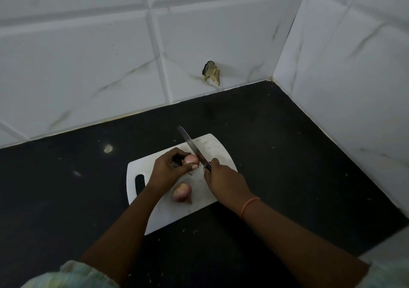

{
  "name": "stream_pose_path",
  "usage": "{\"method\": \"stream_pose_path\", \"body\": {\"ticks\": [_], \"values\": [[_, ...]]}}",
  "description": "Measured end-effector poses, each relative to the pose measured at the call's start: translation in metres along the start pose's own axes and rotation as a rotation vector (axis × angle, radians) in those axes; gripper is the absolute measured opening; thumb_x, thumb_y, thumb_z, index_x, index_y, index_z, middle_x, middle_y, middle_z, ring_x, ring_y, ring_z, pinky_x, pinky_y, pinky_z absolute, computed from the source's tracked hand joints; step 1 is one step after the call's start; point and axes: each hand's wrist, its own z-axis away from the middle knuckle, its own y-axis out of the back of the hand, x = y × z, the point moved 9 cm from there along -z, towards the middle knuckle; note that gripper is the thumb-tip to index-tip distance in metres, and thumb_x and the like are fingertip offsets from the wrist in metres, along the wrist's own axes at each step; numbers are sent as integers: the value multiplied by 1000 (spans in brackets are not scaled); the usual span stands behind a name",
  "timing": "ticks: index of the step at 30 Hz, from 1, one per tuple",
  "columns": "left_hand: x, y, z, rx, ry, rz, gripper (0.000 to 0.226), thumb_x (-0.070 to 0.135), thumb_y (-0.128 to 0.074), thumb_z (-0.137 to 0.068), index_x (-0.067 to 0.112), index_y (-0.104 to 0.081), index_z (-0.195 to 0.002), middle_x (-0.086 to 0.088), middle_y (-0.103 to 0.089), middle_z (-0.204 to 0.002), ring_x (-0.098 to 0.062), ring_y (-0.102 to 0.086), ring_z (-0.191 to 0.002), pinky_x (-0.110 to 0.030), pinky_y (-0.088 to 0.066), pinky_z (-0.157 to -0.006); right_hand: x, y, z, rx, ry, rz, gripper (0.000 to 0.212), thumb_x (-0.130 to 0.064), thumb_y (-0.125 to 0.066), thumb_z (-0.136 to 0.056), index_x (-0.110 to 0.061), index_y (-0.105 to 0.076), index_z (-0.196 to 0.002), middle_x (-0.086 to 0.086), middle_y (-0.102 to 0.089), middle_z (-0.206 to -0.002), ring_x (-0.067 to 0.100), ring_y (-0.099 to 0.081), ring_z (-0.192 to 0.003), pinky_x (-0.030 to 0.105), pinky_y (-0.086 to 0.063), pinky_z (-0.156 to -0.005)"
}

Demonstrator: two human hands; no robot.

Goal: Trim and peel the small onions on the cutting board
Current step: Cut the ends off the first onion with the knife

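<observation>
**On the white board, one onion under the blade, one waiting**

On the black countertop [276, 155], in the corner where two white tiled walls [88, 66] meet, lies a white cutting board [212, 146] with a slot handle at its left end. The left hand [169, 169] reaches over the middle of the board and grips a small pinkish onion [192, 159]: the fingers curl over its far side and the thumb presses in from the near side, so that only the onion's right end shows past the fingertips. The right hand [223, 181] holds the dark handle of a knife [191, 147], its fingers wrapped round the handle and the forefinger lying up toward the blade. The blade runs away from the person, slanting left, its tip reaching past the board's far edge; its lower part sits against the exposed right end of the held onion. Whether the edge has entered the flesh cannot be told.

A second onion [182, 191], still in its reddish skin, rests on the board just nearer the person, below the left hand and apart from it. A few thin scraps of skin lie between the two hands. An orange band [249, 207] circles the right wrist. A chipped hole [211, 73] mars the back wall tile above the counter.
</observation>
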Motion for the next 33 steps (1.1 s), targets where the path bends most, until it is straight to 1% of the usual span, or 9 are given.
{"method": "stream_pose_path", "body": {"ticks": [3, 7, 12, 19, 21, 25, 28, 31, 33], "values": [[-1, 0, 1, 8, 16, 2, 30, 24, -88, -73, 19, -71, -98, 6, -72, -95, -8, -64, -90, -16, -51, -77, 3, -2, -1, -5, -6, -21, 32, -39, -32, -103, -11, -45, -110, 9, -66, -96, 29, -64, -89, 31, -33, -64], [0, 0, 2, 17, 12, 16, 29, 22, -87, -73, 18, -71, -96, 7, -72, -94, -6, -64, -87, -14, -51, -75, 6, -5, -4, -21, -1, -46, 32, -39, -32, -103, -11, -46, -107, 11, -66, -94, 31, -64, -88, 33, -35, -64], [1, 0, 2, 21, 17, 37, 27, 21, -87, -74, 18, -71, -95, 4, -72, -94, -13, -65, -89, -23, -53, -78, 7, -6, -6, -27, -7, -41, 32, -38, -33, -103, -10, -46, -108, 11, -65, -95, 30, -63, -88, 33, -35, -64], [1, 1, 3, 16, 9, 24, 28, 23, -87, -74, 18, -71, -95, 3, -72, -93, -14, -65, -88, -26, -54, -78, 1, -9, -12, -23, 3, 15, 31, -38, -34, -103, -10, -47, -109, 10, -66, -96, 28, -64, -86, 33, -36, -63], [1, 2, 4, 15, 3, 18, 28, 23, -88, -73, 18, -71, -96, 3, -72, -94, -12, -65, -87, -23, -53, -77, -1, -12, -11, -8, 3, 45, 32, -38, -34, -103, -10, -47, -111, 10, -67, -97, 29, -65, -86, 32, -35, -62], [5, 4, 5, 12, 13, 32, 28, 21, -87, -74, 16, -71, -97, 3, -72, -95, -4, -63, -84, -13, -49, -73, -2, -14, -7, 32, -28, 101, 32, -38, -34, -103, -11, -45, -116, 9, -68, -98, 29, -66, -89, 33, -34, -63], [7, 5, 7, 11, 38, 81, 25, 20, -84, -78, 14, -70, -98, 4, -71, -95, 1, -63, -83, -12, -49, -73, 0, -16, -1, 72, -53, 116, 31, -39, -32, -103, -13, -44, -115, 6, -69, -93, 27, -67, -85, 32, -34, -62], [4, 12, 8, 40, 67, 186, 23, 18, -79, -84, 16, -68, -105, 3, -71, -105, -5, -66, -94, -19, -53, -77, 5, -16, 6, 93, -72, 121, 31, -40, -31, -103, -15, -43, -116, 3, -69, -91, 24, -67, -84, 33, -37, -65], [1, 14, 9, 36, 85, 237, 33, 16, -79, -84, 16, -64, -113, 4, -69, -114, -8, -67, -102, -22, -56, -80, 14, -13, 10, 94, -107, 110, 32, -41, -29, -103, -16, -42, -118, 3, -68, -93, 24, -67, -85, 32, -36, -65]]}}
